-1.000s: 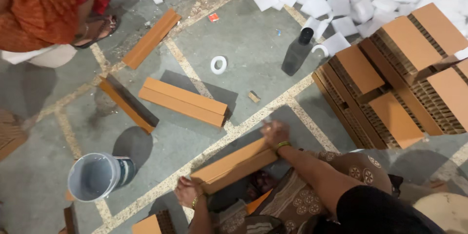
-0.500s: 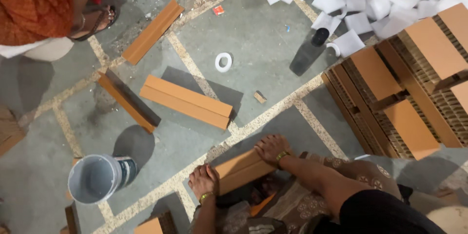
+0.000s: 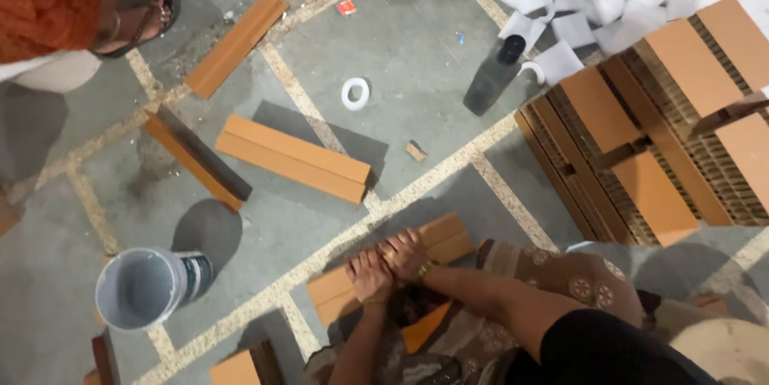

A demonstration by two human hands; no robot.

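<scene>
Both hands are down flat, side by side and touching, left hand [image 3: 368, 274] and right hand [image 3: 407, 252] pressing on the middle of the orange cardboard strip [image 3: 445, 237] that lies on the floor [image 3: 416, 48] right in front of my knees. Looks to me like I'm at the pressing or creasing stage, fingers curled over the far edge. Next move probably needs even pressure sliding out toward both ends. The strip's long axis runs from lower left to upper right, flat side up, roughly parallel to the box [image 3: 293, 158] further out.
</scene>
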